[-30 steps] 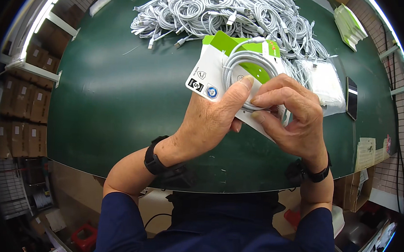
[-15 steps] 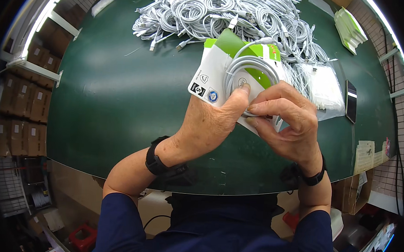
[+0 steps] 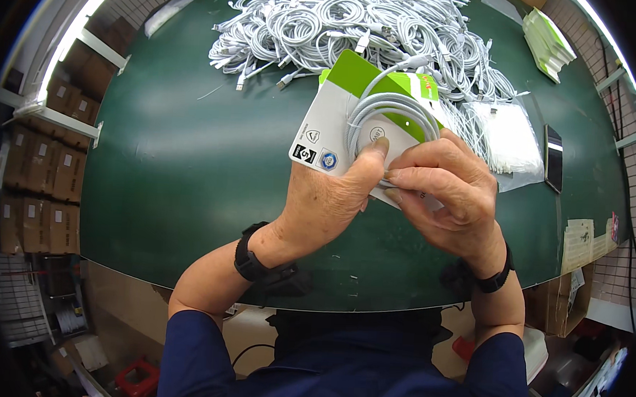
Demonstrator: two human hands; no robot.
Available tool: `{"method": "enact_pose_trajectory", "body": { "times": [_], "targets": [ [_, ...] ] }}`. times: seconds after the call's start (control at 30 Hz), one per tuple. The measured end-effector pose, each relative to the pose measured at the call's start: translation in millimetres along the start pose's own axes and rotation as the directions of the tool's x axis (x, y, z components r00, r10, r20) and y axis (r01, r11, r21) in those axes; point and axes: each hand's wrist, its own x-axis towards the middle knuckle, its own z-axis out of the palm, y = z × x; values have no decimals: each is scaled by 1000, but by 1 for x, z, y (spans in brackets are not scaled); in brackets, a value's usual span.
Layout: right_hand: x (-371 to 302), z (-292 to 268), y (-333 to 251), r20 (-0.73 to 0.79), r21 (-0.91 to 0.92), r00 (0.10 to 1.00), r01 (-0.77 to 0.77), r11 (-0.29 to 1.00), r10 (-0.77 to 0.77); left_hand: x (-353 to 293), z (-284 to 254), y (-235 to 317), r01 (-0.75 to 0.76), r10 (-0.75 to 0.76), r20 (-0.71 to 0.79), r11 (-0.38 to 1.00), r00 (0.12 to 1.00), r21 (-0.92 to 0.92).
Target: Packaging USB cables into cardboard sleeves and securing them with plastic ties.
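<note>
My left hand (image 3: 325, 202) holds a green-and-white packaging card (image 3: 322, 116) from below, its thumb pressing a coiled white cable (image 3: 357, 129) flat against the card's face. One end of the cable, with a white plug (image 3: 414, 61), sticks out past the card's top. At the coil's lower side my right hand (image 3: 454, 188) is closed, thumb and forefinger pinching the cable close to the left thumb. The pinched spot is mostly covered by fingertips. Another bright green card edge (image 3: 426, 85) shows behind the first card.
A large heap of coiled white cables (image 3: 298, 25) lies at the far side of the green table (image 3: 190, 163). To the right are a clear bag of thin white strips (image 3: 508, 140), a black phone (image 3: 553, 159) and a stack of green-and-white cards (image 3: 545, 45). Cartons (image 3: 36, 162) stand at far left.
The front card has shifted slightly left and tilted a little within my left hand's hold. My right hand keeps its pinch at the coil, with its fingers closer over the lower side.
</note>
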Motion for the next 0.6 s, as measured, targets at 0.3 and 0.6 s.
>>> {"method": "enact_pose_trajectory", "body": {
  "times": [0.3,0.6],
  "targets": [
    [0,-3,2,19,-88,998,57,995,-55,-1,0,-8,26,-26,-18,1000,1000,6],
    [-9,-49,27,-307,-91,903,-342,935,301,7,-16,3,-72,79,-140,996,987,56]
  ]
}}
